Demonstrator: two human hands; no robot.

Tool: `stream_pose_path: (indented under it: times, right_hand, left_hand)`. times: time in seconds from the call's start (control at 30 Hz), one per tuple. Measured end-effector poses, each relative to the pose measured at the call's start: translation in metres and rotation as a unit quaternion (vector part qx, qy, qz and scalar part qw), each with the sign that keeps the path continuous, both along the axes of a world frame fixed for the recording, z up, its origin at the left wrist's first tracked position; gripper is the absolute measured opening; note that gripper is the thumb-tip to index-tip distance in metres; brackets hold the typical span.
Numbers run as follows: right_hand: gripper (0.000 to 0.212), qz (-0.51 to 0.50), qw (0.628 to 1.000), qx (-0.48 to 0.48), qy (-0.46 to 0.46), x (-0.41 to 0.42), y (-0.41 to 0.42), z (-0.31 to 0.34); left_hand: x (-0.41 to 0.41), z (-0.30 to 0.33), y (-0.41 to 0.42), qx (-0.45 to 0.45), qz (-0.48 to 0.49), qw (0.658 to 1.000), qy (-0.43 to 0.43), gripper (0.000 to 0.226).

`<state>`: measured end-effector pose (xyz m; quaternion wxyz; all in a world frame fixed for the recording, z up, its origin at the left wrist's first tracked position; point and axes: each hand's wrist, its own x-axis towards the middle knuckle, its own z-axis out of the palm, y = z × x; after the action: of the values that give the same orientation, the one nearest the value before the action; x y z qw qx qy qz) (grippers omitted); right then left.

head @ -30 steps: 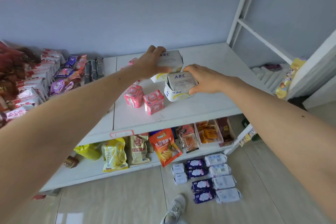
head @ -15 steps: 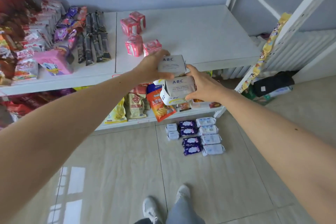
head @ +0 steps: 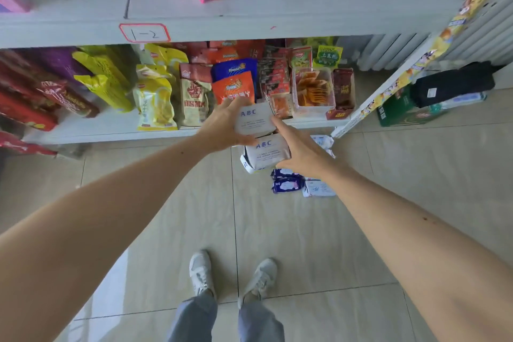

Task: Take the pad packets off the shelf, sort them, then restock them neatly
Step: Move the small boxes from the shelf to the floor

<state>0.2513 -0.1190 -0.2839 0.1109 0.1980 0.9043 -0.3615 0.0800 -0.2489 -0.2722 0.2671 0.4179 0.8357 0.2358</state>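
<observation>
Fingers of left hand (head: 222, 126) curl around upper ABC packet (head: 254, 119); right hand (head: 301, 154) grips lower ABC packet (head: 265, 153), both near the lower shelf edge (head: 111, 134), open floor (head: 277, 230) below.

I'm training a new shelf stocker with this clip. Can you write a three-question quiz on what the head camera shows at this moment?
1. True or false: each hand holds a white ABC packet.
2. Where do the purple pad packets lie? A) top shelf B) floor C) in the left hand
3. Fill in: the label on the shelf edge reads ____.

Key:
1. True: the left hand grips the upper ABC packet, the right hand the lower ABC packet.
2. B
3. 1-2
</observation>
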Motion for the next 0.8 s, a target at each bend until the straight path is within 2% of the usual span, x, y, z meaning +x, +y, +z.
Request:
stream_pose_path:
  times: [0.17,0.33,0.6,0.8]
  right_hand:
    - [0.109,0.004,1.0,-0.021,-0.023,-0.002,-0.008,-0.107]
    - [0.108,0.018,0.999,0.003,-0.038,-0.002,-0.015,-0.248]
    - [0.109,-0.008,0.999,0.006,-0.041,-0.005,-0.025,-0.478]
    - [0.105,-0.02,0.998,0.025,-0.048,-0.006,-0.02,-0.586]
  left_hand:
    - [-0.001,-0.105,-0.003,-0.026,0.014,0.999,-0.032,0.085]
    - [-0.003,-0.248,-0.01,-0.05,0.015,0.996,-0.071,0.086]
    - [-0.009,-0.474,-0.006,-0.059,-0.008,0.997,-0.054,0.081]
    - [-0.016,-0.598,0.004,-0.036,-0.03,0.998,-0.044,0.083]
